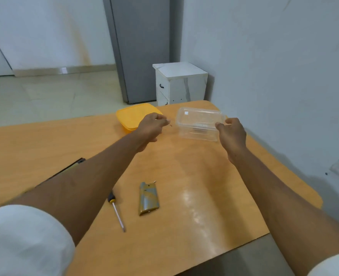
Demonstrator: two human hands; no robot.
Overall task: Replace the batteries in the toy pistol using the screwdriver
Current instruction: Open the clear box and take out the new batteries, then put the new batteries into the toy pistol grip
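My left hand hovers over the far part of the table, its fingertips pinching a tiny thin piece, likely a screw. My right hand has its fingers curled on the near right corner of a clear plastic box. Near the table's front lie a screwdriver with a black-and-yellow handle and a grey-and-gold cover piece, side by side. A dark object, mostly hidden under my left forearm, lies at the left; I cannot tell what it is.
A yellow lidded box stands at the table's far edge, left of the clear box. The wooden table ends close to a wall on the right. A white cabinet stands on the floor beyond.
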